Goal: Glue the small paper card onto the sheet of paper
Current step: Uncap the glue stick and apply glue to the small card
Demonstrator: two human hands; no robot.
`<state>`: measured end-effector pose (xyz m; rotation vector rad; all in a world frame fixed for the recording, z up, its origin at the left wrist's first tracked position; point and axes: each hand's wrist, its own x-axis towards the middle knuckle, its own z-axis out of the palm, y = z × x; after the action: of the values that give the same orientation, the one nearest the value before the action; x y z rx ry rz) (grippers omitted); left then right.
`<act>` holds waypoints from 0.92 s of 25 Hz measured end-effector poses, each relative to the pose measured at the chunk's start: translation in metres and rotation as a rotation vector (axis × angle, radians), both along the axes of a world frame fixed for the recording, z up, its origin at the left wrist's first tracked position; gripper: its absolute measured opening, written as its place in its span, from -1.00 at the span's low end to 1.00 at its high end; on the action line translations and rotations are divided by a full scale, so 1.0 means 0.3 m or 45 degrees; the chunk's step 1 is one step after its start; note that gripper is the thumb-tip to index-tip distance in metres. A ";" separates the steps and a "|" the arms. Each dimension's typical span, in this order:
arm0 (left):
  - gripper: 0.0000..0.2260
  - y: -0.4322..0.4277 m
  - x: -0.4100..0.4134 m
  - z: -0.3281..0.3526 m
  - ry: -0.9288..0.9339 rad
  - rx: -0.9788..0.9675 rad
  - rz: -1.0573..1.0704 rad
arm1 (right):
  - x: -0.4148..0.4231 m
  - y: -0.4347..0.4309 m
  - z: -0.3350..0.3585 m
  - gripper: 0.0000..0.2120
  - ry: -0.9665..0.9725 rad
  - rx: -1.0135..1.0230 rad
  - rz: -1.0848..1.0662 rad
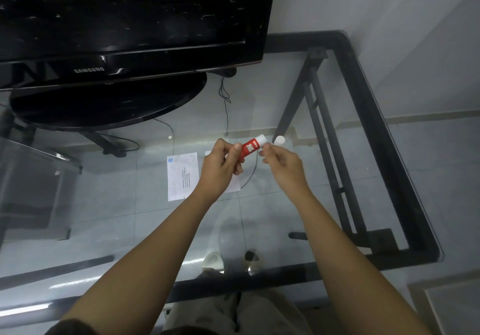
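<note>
Left hand (220, 164) hides most of the paper (235, 185), seemingly.

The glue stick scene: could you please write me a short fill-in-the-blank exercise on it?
1. The red glue stick is held in the ____ hand.
2. The right hand holds its white ____.
3. The printed sheet lies on a ____ table.

Missing words: left; cap; glass

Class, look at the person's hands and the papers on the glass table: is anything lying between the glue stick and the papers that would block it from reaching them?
Nothing visible does. The left hand holds the glue stick above the papers; the right hand holds its cap.
</note>
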<state>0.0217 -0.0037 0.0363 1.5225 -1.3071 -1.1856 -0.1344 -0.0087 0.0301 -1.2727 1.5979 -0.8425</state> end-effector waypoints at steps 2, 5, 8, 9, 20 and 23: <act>-0.81 0.002 -0.020 0.015 0.050 -0.033 -0.018 | 0.026 -0.004 0.010 -0.58 -0.086 0.036 0.022; -0.76 0.002 -0.034 0.023 0.118 0.020 -0.053 | 0.037 -0.011 0.030 -0.70 -0.212 0.031 -0.073; -0.71 0.003 -0.011 0.014 0.291 0.198 -0.073 | 0.030 -0.019 0.040 -0.78 -0.251 0.011 -0.123; -0.76 0.006 -0.002 0.013 0.377 0.224 -0.084 | 0.029 -0.021 0.043 -0.79 -0.252 0.013 -0.134; -0.78 0.019 0.012 0.022 -0.203 -0.350 -0.022 | 0.075 -0.019 0.068 -0.85 -0.410 0.031 -0.158; -0.98 -0.003 0.041 0.032 0.339 0.043 -0.025 | 0.070 -0.022 0.067 -0.86 -0.436 0.003 -0.152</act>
<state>0.0341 -0.0045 0.0460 1.3248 -1.1309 -1.3764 -0.1135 -0.0154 0.0502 -0.9763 1.4070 -1.0697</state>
